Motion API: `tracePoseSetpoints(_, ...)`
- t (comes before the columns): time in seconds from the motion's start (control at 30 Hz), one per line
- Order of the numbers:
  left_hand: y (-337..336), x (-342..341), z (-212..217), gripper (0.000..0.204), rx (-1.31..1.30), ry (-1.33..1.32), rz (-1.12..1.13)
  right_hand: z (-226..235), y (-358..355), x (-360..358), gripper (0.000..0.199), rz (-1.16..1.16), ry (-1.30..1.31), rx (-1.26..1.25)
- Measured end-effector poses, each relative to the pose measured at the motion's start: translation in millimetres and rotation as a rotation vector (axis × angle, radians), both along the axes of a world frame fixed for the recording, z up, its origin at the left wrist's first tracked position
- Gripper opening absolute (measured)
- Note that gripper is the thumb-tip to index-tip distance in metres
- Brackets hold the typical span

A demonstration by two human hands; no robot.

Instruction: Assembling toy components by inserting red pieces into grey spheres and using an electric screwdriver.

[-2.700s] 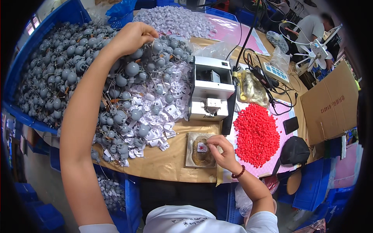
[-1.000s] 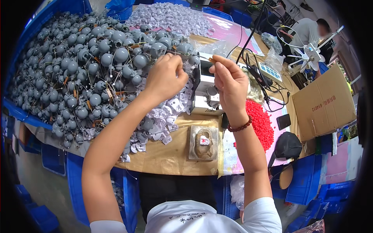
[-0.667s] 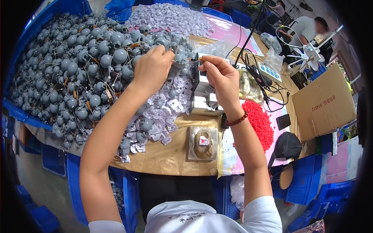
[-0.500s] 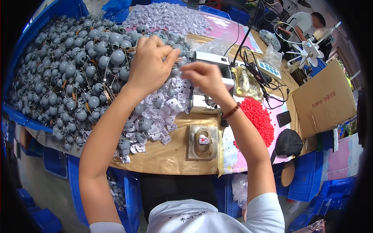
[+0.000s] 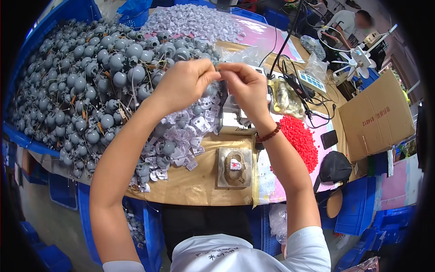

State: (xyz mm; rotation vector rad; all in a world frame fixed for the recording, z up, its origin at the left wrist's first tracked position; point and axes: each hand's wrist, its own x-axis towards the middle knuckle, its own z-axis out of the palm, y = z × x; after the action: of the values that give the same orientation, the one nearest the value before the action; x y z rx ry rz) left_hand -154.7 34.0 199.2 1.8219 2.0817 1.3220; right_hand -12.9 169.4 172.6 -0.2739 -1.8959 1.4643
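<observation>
Left hand and right hand: raised together above heaped grey round plastic parts on table. Fingers pinched shut on small, mostly hidden piece between them. Step, judged: fitting. Next calls for steady alignment.

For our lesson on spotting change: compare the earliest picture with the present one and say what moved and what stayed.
The left hand left the heap of grey round parts; the right hand rose from the small square brown fixture. Their fingertips now meet above the table. The fixture and pile of red beads stayed put.
</observation>
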Motion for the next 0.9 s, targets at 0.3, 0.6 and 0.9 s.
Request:
tracePoseSetpoints(0.3,0,-5,-1,0.021,0.043,-0.289,0.029,-63,-13,8,0.019,0.206,-0.348,0.234)
tracePoseSetpoints(0.6,-31,43,-66,0.014,-0.048,0.241,0.048,-43,-33,85,0.019,0.309,-0.334,0.255)
tracePoseSetpoints(0.9,-79,142,-113,0.071,0.064,-0.242,-0.302,-54,-46,166,0.014,0.39,-0.305,-0.031)
